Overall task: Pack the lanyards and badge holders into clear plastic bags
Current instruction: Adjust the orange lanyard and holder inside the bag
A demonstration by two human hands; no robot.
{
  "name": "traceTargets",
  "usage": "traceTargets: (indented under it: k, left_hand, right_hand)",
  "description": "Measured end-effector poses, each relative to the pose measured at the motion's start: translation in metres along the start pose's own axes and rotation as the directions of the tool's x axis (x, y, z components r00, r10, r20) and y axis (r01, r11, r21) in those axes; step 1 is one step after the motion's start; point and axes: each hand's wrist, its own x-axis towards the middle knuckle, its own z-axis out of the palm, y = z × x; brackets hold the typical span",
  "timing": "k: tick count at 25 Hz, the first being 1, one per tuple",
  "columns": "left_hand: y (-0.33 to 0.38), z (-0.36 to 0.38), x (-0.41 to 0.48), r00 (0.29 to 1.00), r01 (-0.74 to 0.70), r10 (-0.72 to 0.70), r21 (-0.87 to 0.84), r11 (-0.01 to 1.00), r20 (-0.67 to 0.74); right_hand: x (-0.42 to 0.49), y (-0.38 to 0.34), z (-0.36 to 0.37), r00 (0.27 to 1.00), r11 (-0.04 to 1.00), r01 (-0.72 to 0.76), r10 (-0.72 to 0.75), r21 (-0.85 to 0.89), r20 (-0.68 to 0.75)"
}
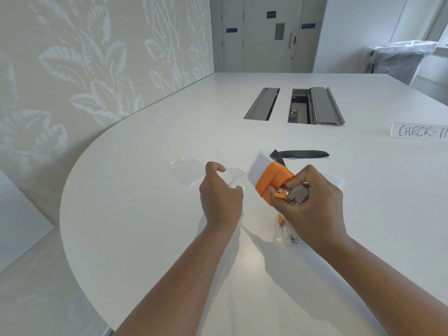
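Note:
My right hand holds a white badge holder with an orange lanyard wrapped around it, metal clip at my fingertips, just above the table. My left hand pinches the near edge of a clear plastic bag, whose mouth faces the bundle. A second clear bag lies flat on the table to the left. Under my right wrist sits a filled clear bag with orange inside. A black lanyard lies behind the bundle.
A white curved table carries everything. A paper sign reading CHECK-IN stands at the right edge. Two cable ports are set in the tabletop further back, one with its lid up. A patterned wall runs along the left.

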Motion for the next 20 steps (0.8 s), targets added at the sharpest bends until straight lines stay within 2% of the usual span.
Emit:
traceTargets:
  k: [3, 8, 12, 15, 17, 20]
  left_hand:
    - [0.002, 0.001, -0.003, 1.000, 0.019, -0.018, -0.024, 1.000, 0.023]
    - [0.000, 0.006, -0.007, 0.998, -0.039, 0.040, -0.033, 0.999, 0.044]
    - [-0.003, 0.008, -0.006, 0.988, -0.138, 0.140, -0.030, 0.990, 0.069]
    - [-0.004, 0.011, -0.009, 0.972, -0.226, 0.227, -0.019, 0.974, 0.054]
    - [-0.004, 0.013, -0.011, 0.965, -0.258, 0.259, -0.024, 0.966, 0.037]
    - [-0.002, 0.017, -0.016, 0.964, -0.264, 0.264, -0.060, 0.963, -0.001]
  right_hand:
    - [-0.001, 0.000, 0.001, 0.999, 1.000, 0.025, -0.025, -0.001, 0.026]
    - [-0.004, 0.008, 0.006, 0.989, 0.992, 0.127, -0.126, -0.007, 0.076]
    - [-0.002, 0.013, 0.005, 0.965, 0.972, 0.233, -0.228, -0.028, 0.130]
    - [-0.001, 0.013, 0.005, 0.965, 0.971, 0.233, -0.225, -0.045, 0.136]
    - [0.000, 0.011, 0.006, 0.961, 0.963, 0.257, -0.246, -0.082, 0.129]
    - [0.001, 0.010, 0.005, 0.917, 0.897, 0.396, -0.373, -0.197, 0.144]
